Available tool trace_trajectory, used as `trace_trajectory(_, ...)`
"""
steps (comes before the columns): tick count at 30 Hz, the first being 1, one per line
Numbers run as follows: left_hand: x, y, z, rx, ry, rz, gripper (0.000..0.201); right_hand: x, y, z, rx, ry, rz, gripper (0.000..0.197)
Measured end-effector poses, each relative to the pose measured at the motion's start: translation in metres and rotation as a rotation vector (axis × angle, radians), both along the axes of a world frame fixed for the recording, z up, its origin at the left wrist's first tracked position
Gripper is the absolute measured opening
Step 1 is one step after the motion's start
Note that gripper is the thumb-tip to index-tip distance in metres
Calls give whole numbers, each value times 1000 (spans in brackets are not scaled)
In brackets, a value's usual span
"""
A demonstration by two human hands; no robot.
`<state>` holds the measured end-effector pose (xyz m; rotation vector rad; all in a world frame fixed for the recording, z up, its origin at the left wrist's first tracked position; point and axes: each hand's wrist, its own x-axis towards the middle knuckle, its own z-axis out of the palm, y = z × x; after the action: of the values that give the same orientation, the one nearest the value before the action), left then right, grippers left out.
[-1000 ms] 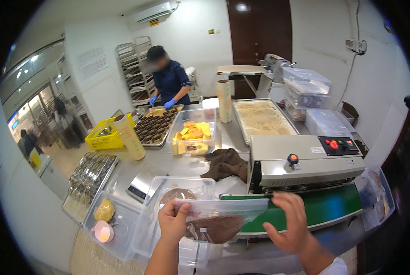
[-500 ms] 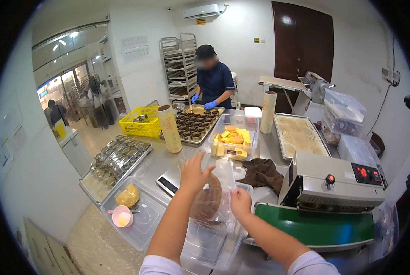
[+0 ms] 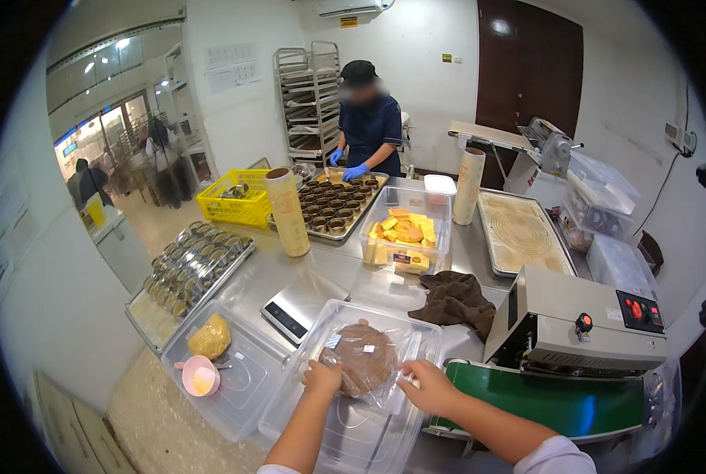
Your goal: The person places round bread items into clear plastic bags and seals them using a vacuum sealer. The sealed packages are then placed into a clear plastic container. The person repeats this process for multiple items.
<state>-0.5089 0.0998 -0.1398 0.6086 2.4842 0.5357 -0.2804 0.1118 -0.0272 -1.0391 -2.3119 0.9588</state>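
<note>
- Grey machine (image 3: 578, 324) with green belt (image 3: 542, 399): to our right.
- Clear plastic container (image 3: 353, 444): before us, just left of the belt.
- Clear bag with flat brown round (image 3: 369, 359): on or in the container, we cannot tell which.
- Right hand (image 3: 432, 387): at the bag's right edge; pinching, we cannot tell.
- Left hand (image 3: 322, 379): fingers at its left edge; grip likewise unclear.

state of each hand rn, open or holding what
Left hand: at the clear plastic bag around a brown disc; grip unclear.
Right hand: open, at the bag's right side.
</note>
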Motion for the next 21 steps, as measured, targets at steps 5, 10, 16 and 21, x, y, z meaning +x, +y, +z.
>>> trace_trajectory(5, 58, 23, 40, 181, 308, -407, 90, 108, -67, 35, -88, 193, 125, 24)
trace_trajectory(10, 98, 40, 41, -106, 244, -425, 96, 192, -136, 29, -433, 360, -456, 22)
trace_trajectory(16, 104, 32, 37, 44, 471, -451, 76, 284, -171, 0, -189, 413, -743, 20)
trace_trajectory(21, 120, 10, 47, 578, 628, -767, 48, 379, -194, -4, 134, 222, -884, 19)
